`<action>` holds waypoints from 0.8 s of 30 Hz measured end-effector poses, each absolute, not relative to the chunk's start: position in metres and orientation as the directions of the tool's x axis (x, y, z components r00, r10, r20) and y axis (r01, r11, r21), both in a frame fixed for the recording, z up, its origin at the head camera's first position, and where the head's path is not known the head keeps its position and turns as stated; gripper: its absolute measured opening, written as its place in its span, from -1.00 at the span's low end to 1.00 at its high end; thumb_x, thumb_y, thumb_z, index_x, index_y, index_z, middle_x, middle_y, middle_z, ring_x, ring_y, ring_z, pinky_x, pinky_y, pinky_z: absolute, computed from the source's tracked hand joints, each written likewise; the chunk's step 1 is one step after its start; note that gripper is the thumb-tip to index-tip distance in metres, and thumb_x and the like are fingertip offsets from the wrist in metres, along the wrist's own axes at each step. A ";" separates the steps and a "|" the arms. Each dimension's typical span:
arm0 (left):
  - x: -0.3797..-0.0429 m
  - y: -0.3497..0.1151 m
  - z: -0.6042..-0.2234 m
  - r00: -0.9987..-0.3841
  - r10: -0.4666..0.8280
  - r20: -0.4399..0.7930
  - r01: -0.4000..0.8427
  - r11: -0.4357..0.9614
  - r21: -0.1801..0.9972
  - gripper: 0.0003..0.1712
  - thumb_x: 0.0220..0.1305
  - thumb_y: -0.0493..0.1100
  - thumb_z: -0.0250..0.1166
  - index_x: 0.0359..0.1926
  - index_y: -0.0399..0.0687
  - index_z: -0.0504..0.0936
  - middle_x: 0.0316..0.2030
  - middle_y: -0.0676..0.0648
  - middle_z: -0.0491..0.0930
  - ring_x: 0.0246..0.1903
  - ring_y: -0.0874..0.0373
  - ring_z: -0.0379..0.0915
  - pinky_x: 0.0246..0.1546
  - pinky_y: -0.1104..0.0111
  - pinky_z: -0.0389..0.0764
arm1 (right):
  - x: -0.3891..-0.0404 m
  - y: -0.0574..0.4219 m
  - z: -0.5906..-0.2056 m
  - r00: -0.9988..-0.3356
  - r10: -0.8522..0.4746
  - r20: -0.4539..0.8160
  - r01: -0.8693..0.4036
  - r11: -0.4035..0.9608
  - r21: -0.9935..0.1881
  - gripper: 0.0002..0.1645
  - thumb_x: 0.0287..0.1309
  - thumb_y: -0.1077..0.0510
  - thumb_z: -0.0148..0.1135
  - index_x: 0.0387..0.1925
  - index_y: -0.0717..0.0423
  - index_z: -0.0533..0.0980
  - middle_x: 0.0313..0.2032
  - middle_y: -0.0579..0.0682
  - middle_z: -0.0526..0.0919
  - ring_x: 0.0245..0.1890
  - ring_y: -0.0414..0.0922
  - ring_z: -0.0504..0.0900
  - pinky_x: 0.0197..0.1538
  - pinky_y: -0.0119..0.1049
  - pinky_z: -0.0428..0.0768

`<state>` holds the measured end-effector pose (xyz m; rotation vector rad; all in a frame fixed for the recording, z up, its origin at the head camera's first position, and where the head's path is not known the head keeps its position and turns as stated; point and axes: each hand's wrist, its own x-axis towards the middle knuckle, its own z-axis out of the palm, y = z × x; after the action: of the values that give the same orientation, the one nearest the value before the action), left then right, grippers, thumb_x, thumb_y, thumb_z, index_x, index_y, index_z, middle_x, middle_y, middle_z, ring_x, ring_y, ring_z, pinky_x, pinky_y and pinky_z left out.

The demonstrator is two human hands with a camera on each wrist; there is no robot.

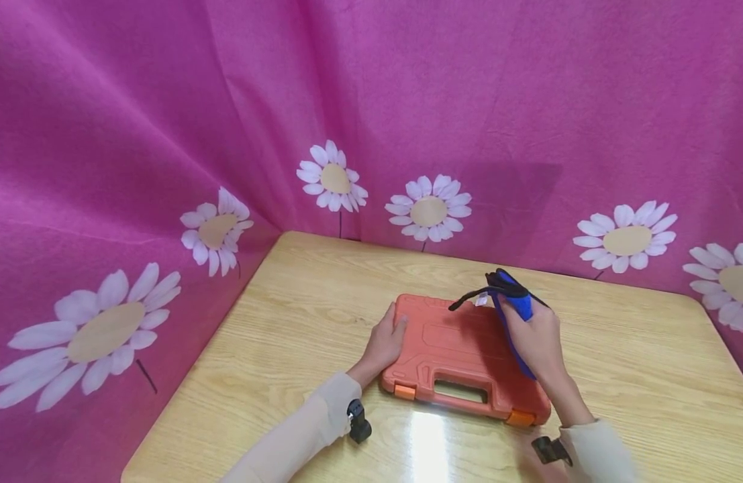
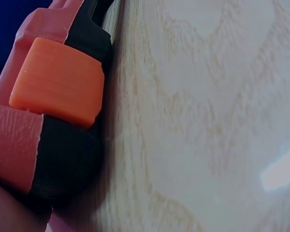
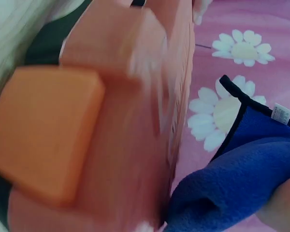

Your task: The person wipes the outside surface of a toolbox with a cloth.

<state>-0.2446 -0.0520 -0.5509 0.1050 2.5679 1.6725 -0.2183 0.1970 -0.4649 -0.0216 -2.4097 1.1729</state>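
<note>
A red plastic carrying case (image 1: 450,335) with a black underside and orange latches (image 2: 58,82) lies flat on the wooden table. My left hand (image 1: 384,342) holds its left side, the thumb along the top edge. Over the case's right part, my right hand (image 1: 535,335) grips a bunched blue cloth (image 3: 232,179) with black trim. A black corner of that cloth sticks out to the left above the lid, and a small white tag shows on it. The cloth's lower end reaches the lid near the right latch (image 1: 520,418). Most of the left fingers are hidden behind the case.
The wooden table (image 1: 323,288) extends around the case, with rounded far corners. A pink curtain (image 1: 407,100) printed with large white daisies hangs along the back and left edges. Each sleeve carries a small black wrist camera (image 1: 359,421).
</note>
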 end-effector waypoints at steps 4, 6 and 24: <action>-0.246 -0.052 -0.550 -0.995 0.095 -0.023 0.018 0.412 0.911 -0.31 0.62 -0.01 -0.14 0.53 -0.35 -0.03 0.47 -0.28 0.12 0.45 -0.10 0.03 0.41 0.09 0.13 | -0.226 0.183 -0.470 -0.905 0.198 0.377 -0.187 0.611 -0.769 -0.65 0.33 -0.01 0.28 -0.33 0.24 0.66 -0.53 0.06 0.60 -0.44 -0.04 0.48 -0.39 -0.29 0.44; -0.246 -0.052 -0.550 -0.995 0.097 -0.018 0.024 0.417 0.909 -0.31 0.62 -0.02 -0.13 0.53 -0.35 -0.02 0.47 -0.28 0.13 0.44 -0.10 0.04 0.41 0.09 0.14 | -0.228 0.175 -0.473 -0.912 0.187 0.364 -0.187 0.601 -0.777 -0.63 0.34 -0.03 0.27 -0.33 0.24 0.65 -0.53 0.06 0.57 -0.45 -0.03 0.46 -0.41 -0.24 0.42; -0.247 -0.054 -0.553 -0.992 0.050 0.117 0.127 0.462 0.878 -0.48 0.52 -0.19 0.02 0.41 -0.29 0.33 0.21 -0.36 0.49 0.20 -0.23 0.43 0.22 0.00 0.44 | -0.238 0.105 -0.494 -0.973 -0.111 0.203 -0.231 0.428 -0.874 -0.57 0.44 0.02 0.14 0.16 0.21 0.58 0.03 0.17 0.66 0.06 0.01 0.56 0.13 -0.02 0.51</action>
<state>-0.2470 -0.0541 -0.5533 0.1663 2.7490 1.6614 -0.2385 0.1051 -0.4943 0.3069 -2.5561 1.5920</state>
